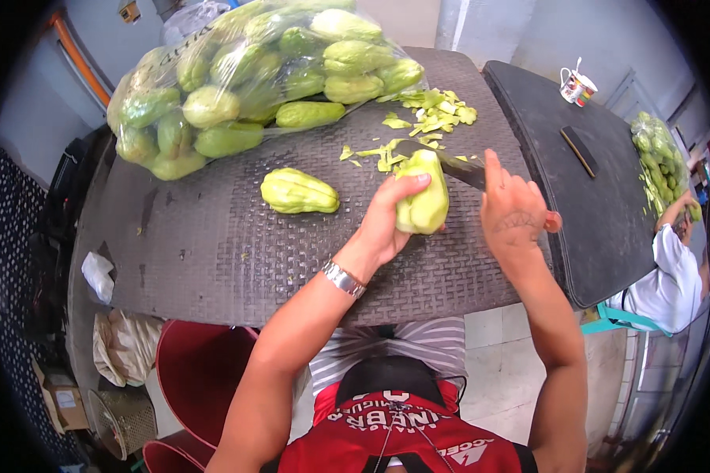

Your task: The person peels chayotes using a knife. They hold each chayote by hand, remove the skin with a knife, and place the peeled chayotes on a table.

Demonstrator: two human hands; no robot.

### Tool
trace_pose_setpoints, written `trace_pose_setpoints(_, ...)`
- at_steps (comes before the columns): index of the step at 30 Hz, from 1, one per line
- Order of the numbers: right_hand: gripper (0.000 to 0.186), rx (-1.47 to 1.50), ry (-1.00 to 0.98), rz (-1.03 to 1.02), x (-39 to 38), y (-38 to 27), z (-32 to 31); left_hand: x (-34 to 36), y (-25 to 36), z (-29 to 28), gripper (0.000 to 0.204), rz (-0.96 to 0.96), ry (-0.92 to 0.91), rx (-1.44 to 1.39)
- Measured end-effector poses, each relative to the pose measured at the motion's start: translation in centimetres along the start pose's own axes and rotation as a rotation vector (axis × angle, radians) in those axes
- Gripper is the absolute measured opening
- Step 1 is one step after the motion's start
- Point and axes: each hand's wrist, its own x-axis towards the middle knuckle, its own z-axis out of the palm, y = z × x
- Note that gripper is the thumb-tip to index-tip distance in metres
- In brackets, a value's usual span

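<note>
A partly peeled chayote [424, 193], pale green and faceted, is gripped in my left hand [386, 217] above the dark woven-pattern table [237, 236]. My right hand [514, 209] is closed round the orange-brown handle of a knife [463, 171], its index finger stretched along the blade. The dark blade lies against the upper right side of the chayote, its tip partly hidden behind it. Beyond the knife, green peelings [438, 112] are scattered on the tabletop. One whole chayote [298, 191] rests to the left of my left hand.
A big clear plastic bag [252, 87] full of chayotes fills the table's far left. On the second dark table [564, 189] at right are a mug [577, 87] and a phone-like black object [579, 151]. A person in white [663, 276] sits there by another chayote bag [659, 158]. Red bins [197, 370] stand below left.
</note>
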Motion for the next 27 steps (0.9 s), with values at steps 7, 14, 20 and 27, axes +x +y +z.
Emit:
trace_pose_setpoints(7,0.07,-0.178,-0.175,0.035,-2.2,3.2,-2.8,0.3,1.2,-1.3,0.043,0.011,0.202,-0.042)
trace_pose_setpoints(14,0.069,-0.191,-0.266,0.155,-2.5,4.3,-0.9,-0.3,0.3,0.4,0.059,-0.032,-0.143,0.054)
trace_pose_setpoints(20,0.054,-0.036,-0.126,0.078,-1.4,0.8,-1.8,-0.6,-0.3,0.9,0.05,-0.152,-0.194,0.047)
trace_pose_setpoints(27,0.059,-0.07,-0.169,0.122,-2.4,1.7,-2.5,0.4,1.0,-1.1,0.039,-0.024,0.242,-0.013)
